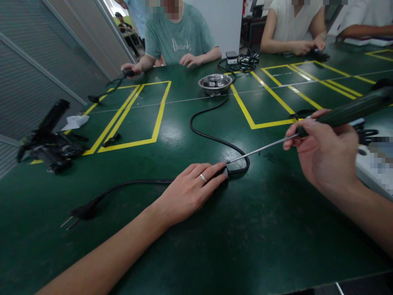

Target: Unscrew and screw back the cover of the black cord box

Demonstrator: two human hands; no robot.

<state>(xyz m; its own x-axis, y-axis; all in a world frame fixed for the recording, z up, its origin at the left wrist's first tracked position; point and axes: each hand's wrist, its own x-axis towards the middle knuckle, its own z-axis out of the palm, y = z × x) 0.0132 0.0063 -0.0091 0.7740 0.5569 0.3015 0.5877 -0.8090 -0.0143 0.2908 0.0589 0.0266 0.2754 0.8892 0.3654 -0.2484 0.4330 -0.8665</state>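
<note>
My right hand (325, 151) grips a screwdriver (353, 108) by its thick dark green handle, fingertips close to the long thin shaft. The shaft slants down to the left, its tip at a small dark housing (226, 173) on a black power cord (211, 137). Over that housing lies my left hand (196, 184), a ring on one finger, fingers pressed around it against the table. Most of the housing is hidden beneath them. From under the left hand, the cord runs left to a two-pin plug (84, 211); its other side loops away towards a metal bowl.
Small dark parts sit in the metal bowl (215, 84). Bundled dark parts (53, 141) and white paper (76, 122) lie at the left, more cords (245, 61) at the back. Yellow tape marks the green table (264, 246). Other people (181, 37) sit across, handling dark items.
</note>
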